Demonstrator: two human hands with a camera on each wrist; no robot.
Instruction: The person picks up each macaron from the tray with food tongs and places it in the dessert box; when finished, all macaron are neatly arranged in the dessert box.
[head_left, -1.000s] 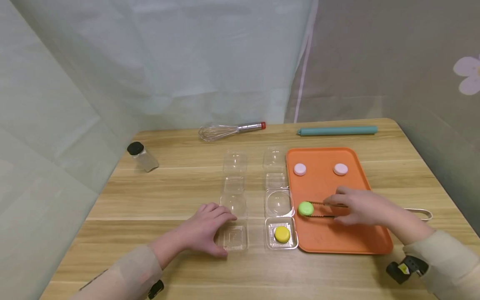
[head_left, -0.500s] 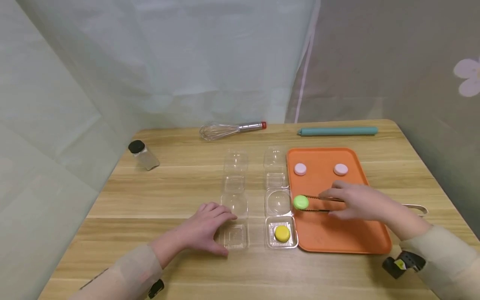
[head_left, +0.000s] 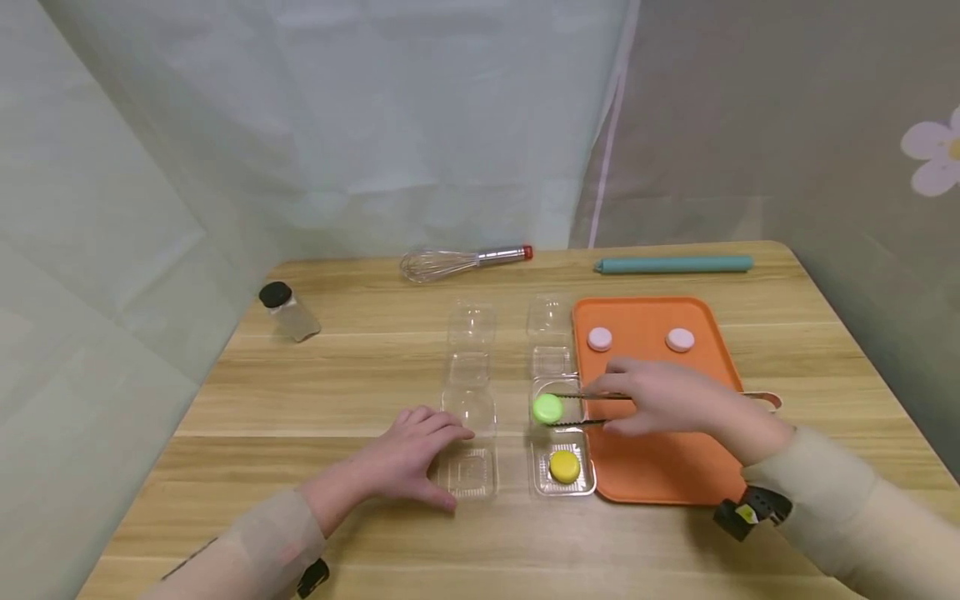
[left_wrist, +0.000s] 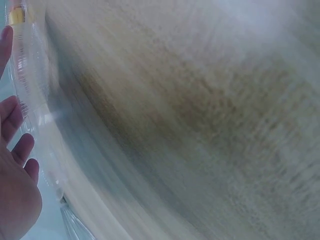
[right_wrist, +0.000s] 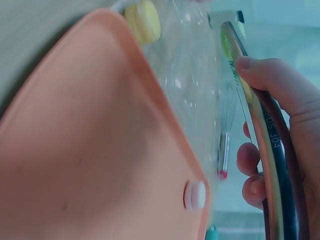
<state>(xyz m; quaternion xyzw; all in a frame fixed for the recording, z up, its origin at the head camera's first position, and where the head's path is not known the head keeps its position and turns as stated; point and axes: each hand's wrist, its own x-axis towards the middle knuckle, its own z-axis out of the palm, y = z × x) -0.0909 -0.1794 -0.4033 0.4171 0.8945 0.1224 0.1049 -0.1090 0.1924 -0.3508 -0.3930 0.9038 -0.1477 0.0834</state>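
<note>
My right hand (head_left: 667, 402) grips metal tongs (right_wrist: 267, 135), thumb on one arm and fingers on the other. Between the tong tips is a green macaron (head_left: 547, 408), held over the round lid of the right-hand clear plastic box. A yellow macaron (head_left: 565, 467) lies in that box's ridged base (head_left: 542, 486), nearer the front. My left hand (head_left: 411, 454), fingers spread, lies beside another open clear box (head_left: 471, 475) to the left. In the left wrist view its fingers (left_wrist: 11, 117) are loosely bent by the plastic.
An orange tray (head_left: 652, 479) carries two pink macarons (head_left: 600, 338) at its far end. More clear boxes (head_left: 551, 360) stand behind. Along the back lie a whisk (head_left: 465, 261) and a teal rod (head_left: 675, 264). A black-capped jar (head_left: 291, 313) lies at left.
My right hand has carried the tongs and green macaron left, from over the orange tray to over the clear box. The left hand has stayed in place.
</note>
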